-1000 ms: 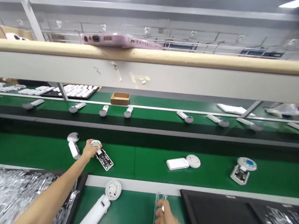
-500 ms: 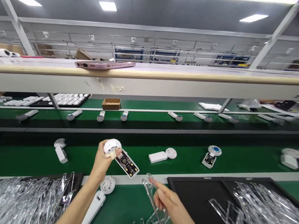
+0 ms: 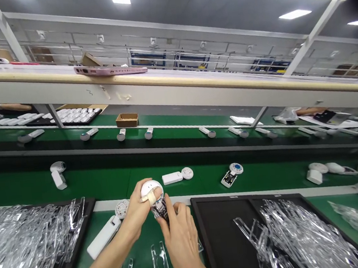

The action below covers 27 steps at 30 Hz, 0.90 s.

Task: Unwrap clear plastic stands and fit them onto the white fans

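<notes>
My left hand (image 3: 139, 208) is closed around the round white head of a handheld fan (image 3: 151, 189); a pale wrap shows at its thumb. The fan's handle lies open, with its dark circuit board (image 3: 160, 208) partly in sight. Against that handle, my right hand (image 3: 179, 227) has its thumb and index finger on either side of the board. Whether a clear plastic piece is still in the right fingers is hidden. Below the hands, a clear plastic frame (image 3: 161, 263) lies on the green surface. Left of them rests another white fan (image 3: 105, 236).
A tray of clear plastic parts (image 3: 24, 248) stands at left, and a black tray (image 3: 213, 232) with more clear parts (image 3: 304, 231) at right. Several fans, including a white fan (image 3: 172, 177) and an open fan (image 3: 229, 178), lie on the green belt (image 3: 131, 169). A shelf (image 3: 174, 85) crosses above.
The right hand has come up to the fan's open handle; the clear plastic piece it held is no longer plainly visible. The left hand has brought the fan lower and to the right.
</notes>
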### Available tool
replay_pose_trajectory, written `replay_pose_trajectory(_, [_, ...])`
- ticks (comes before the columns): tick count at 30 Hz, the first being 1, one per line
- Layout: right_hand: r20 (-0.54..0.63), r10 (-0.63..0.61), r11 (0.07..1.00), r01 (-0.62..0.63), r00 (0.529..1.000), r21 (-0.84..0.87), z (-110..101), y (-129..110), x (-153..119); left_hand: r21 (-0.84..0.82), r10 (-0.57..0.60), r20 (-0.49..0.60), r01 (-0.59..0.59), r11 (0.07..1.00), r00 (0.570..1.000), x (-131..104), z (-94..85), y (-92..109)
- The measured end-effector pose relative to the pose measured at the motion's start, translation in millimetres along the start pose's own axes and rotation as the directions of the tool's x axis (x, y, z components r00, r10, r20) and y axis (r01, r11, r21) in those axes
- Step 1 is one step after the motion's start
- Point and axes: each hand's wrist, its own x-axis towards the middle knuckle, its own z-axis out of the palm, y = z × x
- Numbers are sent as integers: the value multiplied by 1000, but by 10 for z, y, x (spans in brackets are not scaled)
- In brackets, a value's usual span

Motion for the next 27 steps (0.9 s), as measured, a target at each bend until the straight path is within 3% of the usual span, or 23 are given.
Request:
replay_pose_trajectory(3, [-25, -38, 999, 38, 999, 0, 94, 76, -36, -64, -41, -34, 38, 997, 999, 19, -20, -4])
replay_pose_trajectory(6, [32, -65, 993, 62, 997, 98, 138, 164, -43, -101, -41, -29, 38, 994, 999, 12, -30, -32])
replay_pose_trajectory(9, [43, -100, 982, 92, 994, 165, 103, 214, -13, -198, -2, -7, 1, 980, 1000, -45, -16, -174])
replay_pose_trajectory(12, [-14, -173, 963, 172, 985, 210, -6, 207, 15, -326, -5, 83, 32, 945, 997, -114, -3, -408])
replay_pose_trajectory(14, [-13, -236, 945, 233, 972, 228, -94, 177, 18, -330, -53, 183, 112, 937, 982, -146, -7, -531])
replay_pose_trajectory(16, [32, -254, 928, 234, 967, 290, -162, 137, 24, -292, -84, 215, 146, 945, 973, -174, -12, -572])
replay_pose_trajectory(18, [79, -153, 897, 105, 985, 429, -183, 101, 65, -237, -49, 140, 82, 968, 989, -213, -1, -541])
replay_pose_trajectory(20, [108, 114, 770, -156, 988, 619, -141, 84, 152, -151, 40, 35, -34, 988, 999, -262, 36, -492])
replay_pose_trajectory(22, [152, 405, 530, -367, 902, 764, -54, 85, 267, -36, 162, -53, -164, 986, 985, -301, 88, -493])
replay_pose_trajectory(24, [195, 543, 367, -440, 817, 820, 37, 88, 362, 36, 283, -108, -281, 959, 953, -313, 134, -572])
replay_pose_trajectory(27, [187, 557, 341, -428, 809, 837, 111, 56, 410, 9, 375, -148, -378, 926, 915, -303, 149, -766])
